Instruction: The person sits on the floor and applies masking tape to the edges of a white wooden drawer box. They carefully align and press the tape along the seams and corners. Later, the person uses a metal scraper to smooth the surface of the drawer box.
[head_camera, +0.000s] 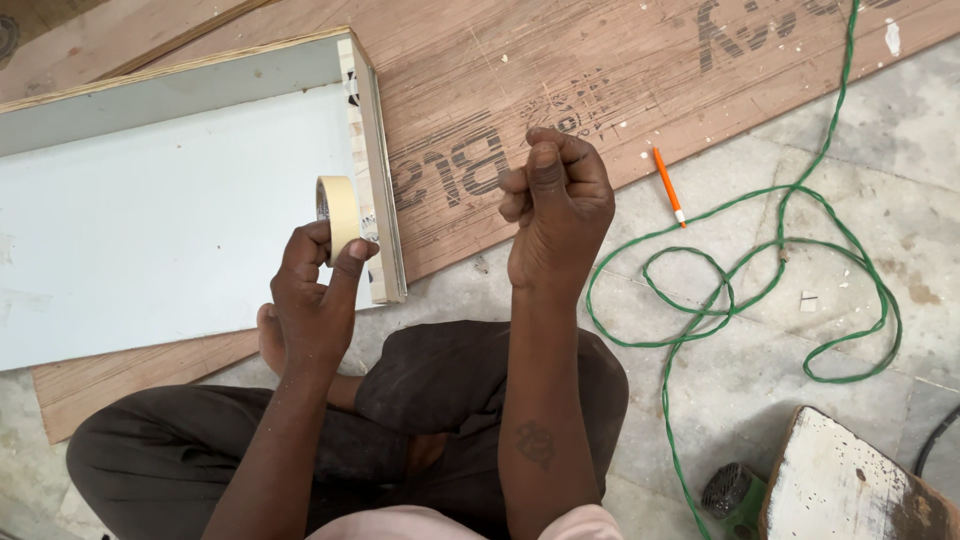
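Seen from my head camera, I sit cross-legged on a grey stone floor (860, 130), and everything I need lies within arm's reach. The largest thing in view is a scuffed brown plywood sheet (560, 70), laid flat on the floor as a work surface. On it, at my left, rests a white laminated board (150, 210) with a raised side strip (375, 170) whose layered ply edge faces me; the board lies close to my knees, which puts that edge right under my hands.

To my right a twisted green cable (745, 275) sprawls in loose loops across the floor, running down toward a green power tool (735, 495) that is only partly in view at the bottom edge, beside a worn white-painted plank (850, 480). An orange pencil (668, 185) lies by the plywood's edge, parked clear of my hands but easy to grab.

My left hand (315, 290) grips a roll of cream masking tape (338, 212) between thumb and fingers, standing it upright just beside the strip's near end. My right hand (555, 200) is raised above my lap, fingers curled into a tight pinch with the thumb on top, apparently as if nipping a tape end, though I cannot make out anything between the fingertips.
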